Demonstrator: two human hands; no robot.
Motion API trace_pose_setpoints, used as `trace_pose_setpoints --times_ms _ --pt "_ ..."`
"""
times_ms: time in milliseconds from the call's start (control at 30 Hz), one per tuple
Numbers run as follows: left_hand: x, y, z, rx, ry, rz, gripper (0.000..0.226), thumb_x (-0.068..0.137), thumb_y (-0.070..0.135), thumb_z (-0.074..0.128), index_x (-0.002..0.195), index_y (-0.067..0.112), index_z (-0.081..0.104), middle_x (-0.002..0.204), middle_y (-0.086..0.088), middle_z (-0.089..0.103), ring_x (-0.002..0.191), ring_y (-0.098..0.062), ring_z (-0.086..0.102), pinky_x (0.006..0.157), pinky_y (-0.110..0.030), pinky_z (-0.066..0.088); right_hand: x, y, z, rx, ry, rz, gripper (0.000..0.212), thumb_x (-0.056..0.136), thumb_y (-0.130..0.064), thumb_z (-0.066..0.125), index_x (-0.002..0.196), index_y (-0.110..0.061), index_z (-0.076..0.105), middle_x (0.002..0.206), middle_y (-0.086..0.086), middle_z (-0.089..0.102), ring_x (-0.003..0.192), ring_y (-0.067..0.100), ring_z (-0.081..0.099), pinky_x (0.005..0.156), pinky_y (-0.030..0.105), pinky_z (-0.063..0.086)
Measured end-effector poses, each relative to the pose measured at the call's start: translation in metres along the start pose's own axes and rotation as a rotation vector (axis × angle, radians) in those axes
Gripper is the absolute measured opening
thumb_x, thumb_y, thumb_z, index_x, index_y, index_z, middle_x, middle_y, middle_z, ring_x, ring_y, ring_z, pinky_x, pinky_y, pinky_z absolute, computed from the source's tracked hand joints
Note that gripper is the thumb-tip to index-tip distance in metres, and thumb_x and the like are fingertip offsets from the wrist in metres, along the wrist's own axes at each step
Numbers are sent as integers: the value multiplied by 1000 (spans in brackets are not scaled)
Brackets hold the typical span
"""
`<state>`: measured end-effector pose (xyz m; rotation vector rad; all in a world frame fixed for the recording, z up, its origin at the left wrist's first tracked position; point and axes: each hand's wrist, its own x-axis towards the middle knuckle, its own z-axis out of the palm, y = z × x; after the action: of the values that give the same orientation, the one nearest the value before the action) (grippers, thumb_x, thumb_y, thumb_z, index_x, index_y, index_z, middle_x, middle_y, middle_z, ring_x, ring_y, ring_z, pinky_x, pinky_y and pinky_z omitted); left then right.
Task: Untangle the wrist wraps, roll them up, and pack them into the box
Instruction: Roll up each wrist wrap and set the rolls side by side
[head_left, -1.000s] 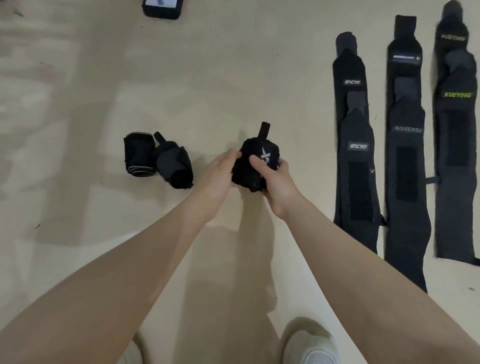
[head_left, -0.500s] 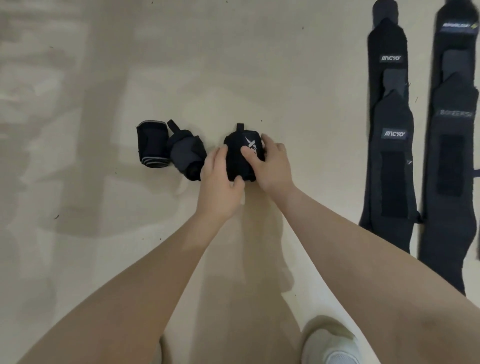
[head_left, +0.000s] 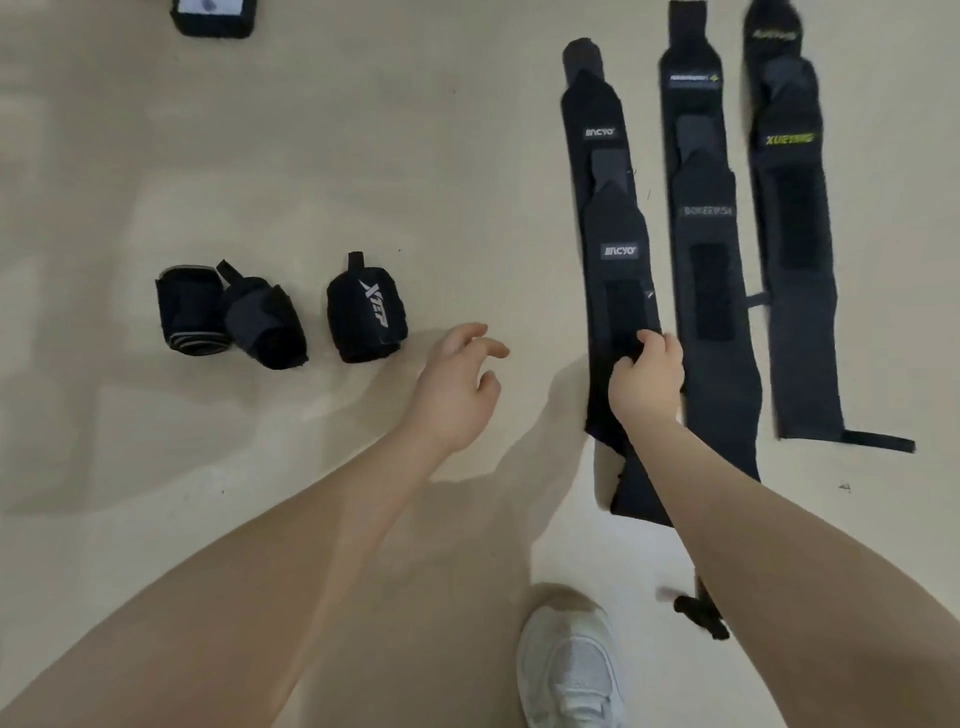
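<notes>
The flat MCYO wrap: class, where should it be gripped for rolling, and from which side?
Grip the MCYO wrap at its near end, from its left edge. It lies flat lengthwise, and the right hand already pinches there.

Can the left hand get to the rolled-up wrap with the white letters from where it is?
Probably yes. The left hand hangs open over bare floor, just right of the rolled wrap with white letters, and nothing lies between them. The right hand is busy gripping a flat wrap.
</notes>
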<state>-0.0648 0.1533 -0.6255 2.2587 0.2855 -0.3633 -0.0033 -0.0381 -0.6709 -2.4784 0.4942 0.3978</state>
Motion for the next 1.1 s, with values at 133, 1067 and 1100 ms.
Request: trace_pose_setpoints --times_ms 133,1067,1100 --pt "1 21 26 35 -250 54 38 94 1 39 127 13 54 148 -3 31 137 -18 29 102 -13 19 2 24 -15 132 -168 68 50 96 -6 44 144 -11 33 145 8 39 131 28 40 107 40 38" --pt "34 5 31 -572 -250 -493 81 77 28 70 146 24 27 135 0 52 123 -19 50 106 -38 40 -6 -90 6 440 -740 -83 78 77 2 48 144 -37 35 112 3 63 87 10 52 70 16 41" --pt "35 7 28 -654 -254 -519 66 82 23 66 141 18 37 130 -4 57 121 -22 53 104 -38 42 -4 -96 3 347 -742 -165 75 80 -1 46 145 -37 33 106 2 64 85 9 54 75 19 41"
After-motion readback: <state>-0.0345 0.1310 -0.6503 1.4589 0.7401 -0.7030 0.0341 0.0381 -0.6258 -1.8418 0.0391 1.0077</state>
